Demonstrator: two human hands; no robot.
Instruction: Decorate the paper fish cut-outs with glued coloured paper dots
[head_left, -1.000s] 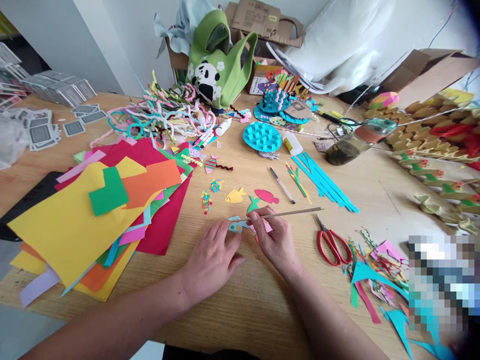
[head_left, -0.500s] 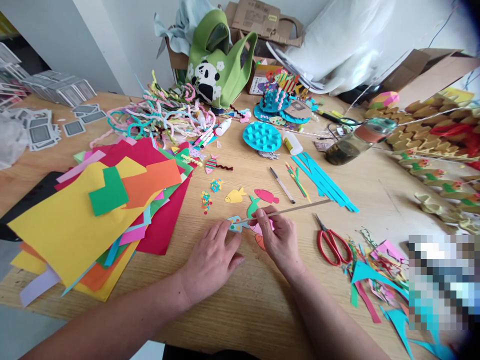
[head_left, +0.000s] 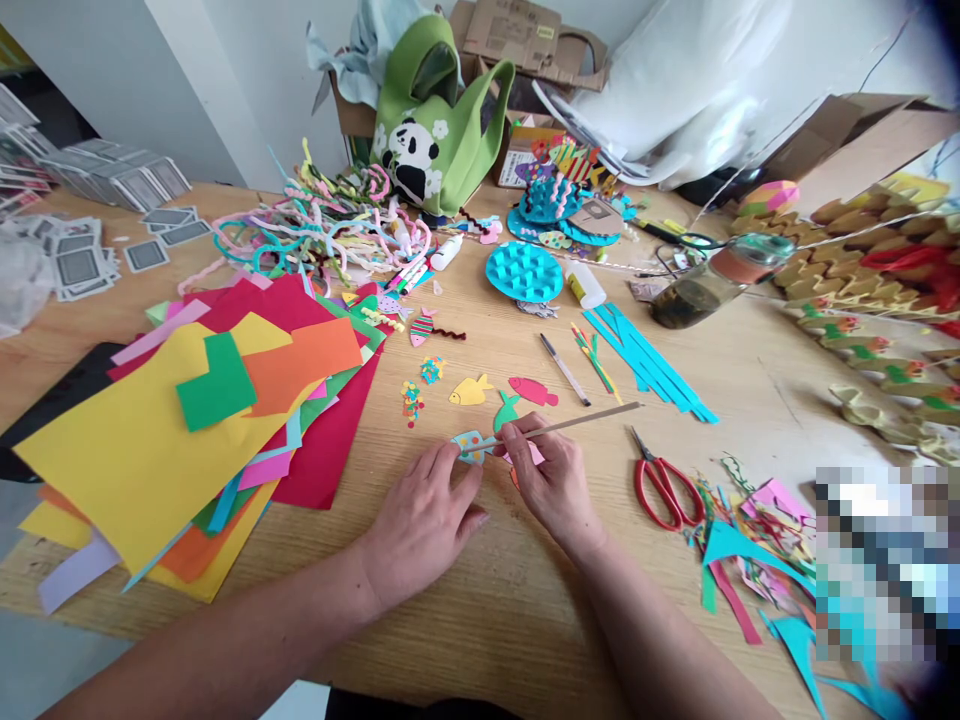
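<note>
A light blue paper fish with coloured dots (head_left: 470,446) lies on the table at centre. My left hand (head_left: 420,520) rests palm down, its fingertips on the fish's left edge and its thumb apart. Pinched in my right hand (head_left: 551,475) is a thin wooden stick (head_left: 589,418), whose lower tip touches the dotted fish. A green paper fish (head_left: 508,408) and a pink paper piece (head_left: 534,452) lie partly under my right hand. Beyond are a yellow fish (head_left: 470,390), a red fish (head_left: 534,390) and small piles of paper dots (head_left: 411,402).
Coloured sheets (head_left: 135,460) are stacked at left, with pipe cleaners (head_left: 322,230) behind. Red-handled scissors (head_left: 667,490) and paper scraps (head_left: 757,550) lie at right. Farther back are a pen (head_left: 564,368), blue strips (head_left: 652,365), a glass jar (head_left: 712,285) and a green panda bag (head_left: 450,130).
My right hand has shifted slightly left, and the stick has moved with it along the dotted fish. My left hand stays nearly still.
</note>
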